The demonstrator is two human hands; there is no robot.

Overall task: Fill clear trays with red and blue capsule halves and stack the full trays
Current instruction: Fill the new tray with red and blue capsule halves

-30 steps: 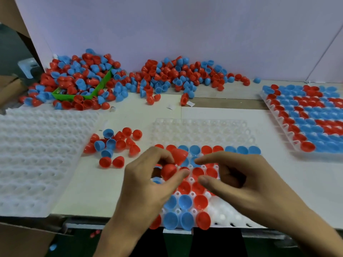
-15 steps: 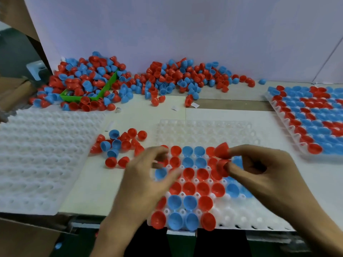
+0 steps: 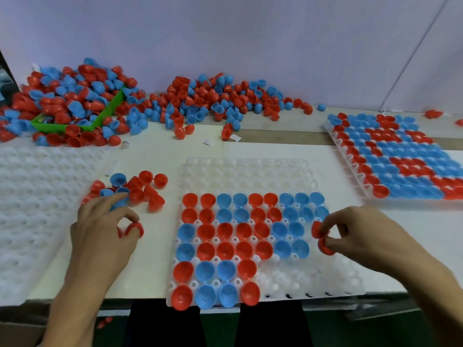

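A clear tray [image 3: 250,171] lies in front of me, its near and middle rows partly filled with red and blue capsule halves. My left hand [image 3: 100,236] sits left of the tray and pinches a red half [image 3: 132,229], with its index finger reaching to a small loose cluster of halves [image 3: 135,189]. At the tray's right edge my right hand [image 3: 360,236] pinches two red halves [image 3: 322,237]. The tray's far rows and near right corner hold nothing.
Big heaps of red and blue halves [image 3: 200,101] line the back wall, around a green bin [image 3: 105,113]. A stack of empty clear trays [image 3: 32,209] lies at the left. A full tray [image 3: 390,156] rests at the right. The table's front edge is close.
My left hand moved off the tray to the left, toward the loose cluster, holding a red half. My right hand slid right to the tray's edge with two red halves.
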